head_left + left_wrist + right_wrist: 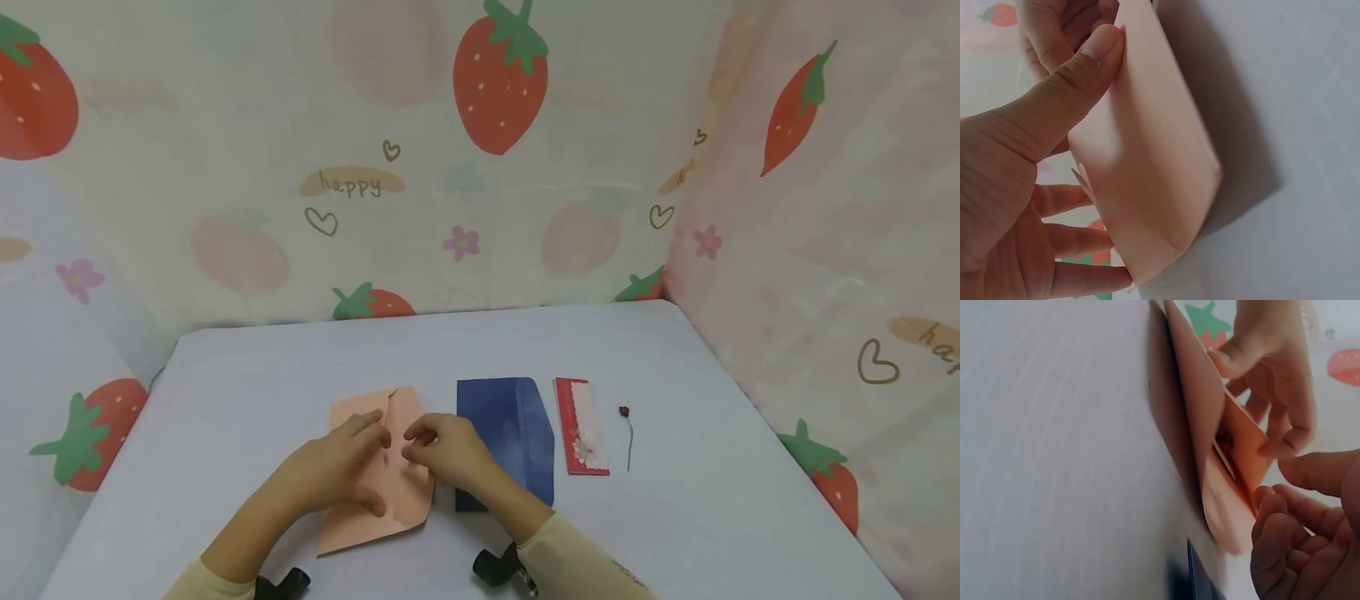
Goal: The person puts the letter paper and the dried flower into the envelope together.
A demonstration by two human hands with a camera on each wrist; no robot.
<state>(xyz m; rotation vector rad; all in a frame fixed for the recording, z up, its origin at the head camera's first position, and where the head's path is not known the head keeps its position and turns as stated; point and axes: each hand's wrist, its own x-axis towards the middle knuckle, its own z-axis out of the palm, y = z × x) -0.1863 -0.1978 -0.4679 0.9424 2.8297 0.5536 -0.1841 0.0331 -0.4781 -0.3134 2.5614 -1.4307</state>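
Peach envelope [405, 493] noted flat-backed on the white tabletop [690, 517], left of a blue envelope [491, 425]; its paper is smooth and matte, its corners are cut at a slant on the flap side, and its flap side is turned to the right. The left hand [333, 467] is spread over the envelope, thumb pressed to the paper and fingers splayed toward its far edge. The right hand [453, 450] is held at the flap with fingers bent and thumb near the forefinger; whether paper is pinched there cannot be told. In the right wrist view the mouth is seen gaping, and a small dark-red item [1225, 439] and a pale strip [1224, 462] are seen inside, both mostly hidden by the paper and not identifiable. The blue envelope is faintly glossy, angled at its flap, and partly covered by the right hand and forearm. Farther right, a narrow red-and-pink card [581, 427] with a scalloped border and flower motif is laid, then a thin-stemmed flower [624, 412] with a dark-red head. Fine print on the card is illegible. Black wrist devices [491, 569] are partly obscured by the sleeves [577, 567].
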